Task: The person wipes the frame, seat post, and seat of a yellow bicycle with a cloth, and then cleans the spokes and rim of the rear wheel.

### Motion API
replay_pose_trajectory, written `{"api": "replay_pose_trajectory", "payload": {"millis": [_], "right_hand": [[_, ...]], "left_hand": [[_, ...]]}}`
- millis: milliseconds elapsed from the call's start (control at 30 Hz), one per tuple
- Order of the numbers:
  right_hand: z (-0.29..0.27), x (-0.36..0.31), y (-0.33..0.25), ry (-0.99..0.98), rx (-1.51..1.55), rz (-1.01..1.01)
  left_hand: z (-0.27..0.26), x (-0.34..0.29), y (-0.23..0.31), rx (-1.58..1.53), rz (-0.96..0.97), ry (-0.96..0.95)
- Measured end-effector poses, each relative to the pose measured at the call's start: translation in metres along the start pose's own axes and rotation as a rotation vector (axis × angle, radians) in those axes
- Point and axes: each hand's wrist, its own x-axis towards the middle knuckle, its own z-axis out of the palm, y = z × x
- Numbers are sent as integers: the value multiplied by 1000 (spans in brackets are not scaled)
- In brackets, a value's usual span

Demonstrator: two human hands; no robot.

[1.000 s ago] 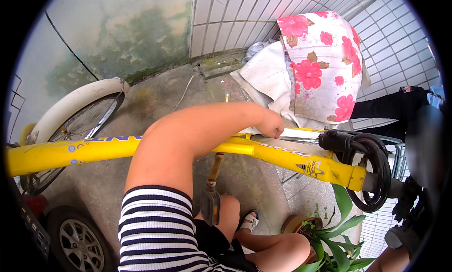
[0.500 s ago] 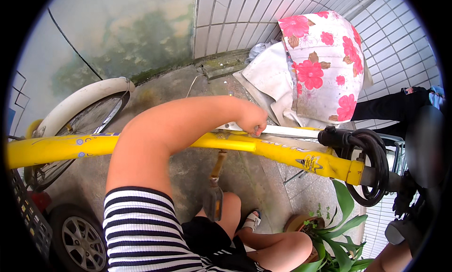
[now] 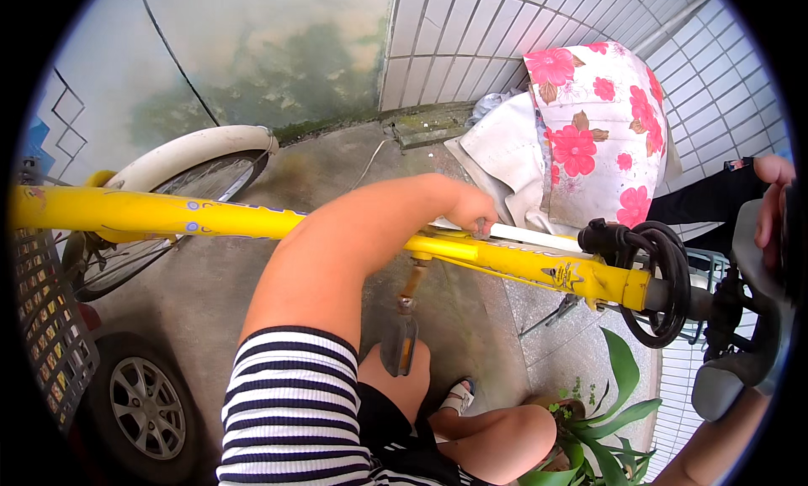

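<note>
A yellow bicycle frame [image 3: 278, 223] stretches across in front of me from left to right. Over it reaches my left arm in a striped sleeve, and my left hand [image 3: 473, 210] is closed at a long white bar [image 3: 539, 237] on the far side. Under the frame hangs a crank with a dark pedal [image 3: 401, 345]. Far right, part of my right hand [image 3: 769, 201] shows with bent fingers by the grey handlebar [image 3: 745, 259]; the picture's dark rim cuts off the rest. A black coiled cable lock [image 3: 673, 297] hangs at the frame's front end.
White tiles cover the far wall [image 3: 454, 40]. A flowered cloth [image 3: 627, 162] drapes a bulky heap there. To the left are a wheel under a white mudguard [image 3: 198, 149], a black crate [image 3: 50, 318] and a small silver-rimmed wheel [image 3: 150, 408]. A potted plant [image 3: 619, 419] stands near right.
The view has shifted, carrying most things rightward. My left hand stays at the white bar. The handlebar has shifted, and bent fingers now show at the far right.
</note>
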Motion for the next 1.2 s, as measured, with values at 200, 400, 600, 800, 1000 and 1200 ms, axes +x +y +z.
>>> {"api": "replay_pose_trajectory", "payload": {"millis": [200, 400, 600, 800, 1000, 1200], "right_hand": [[4, -15, -14, 15, 192, 132], [6, -20, -9, 8, 221, 40], [-3, -20, 4, 17, 187, -3], [-4, -16, 9, 22, 172, -24], [-8, -8, 15, 14, 158, -42], [-7, -8, 12, 12, 145, -56]], "left_hand": [[-7, -60, -3, 51, -211, -78], [-11, -96, -28, 301, -372, -351], [-48, -134, 16, 200, -701, -53], [-17, -91, 23, 86, -541, -22], [10, -98, 3, 164, -631, -119], [28, -109, -23, 257, -825, -192]]}}
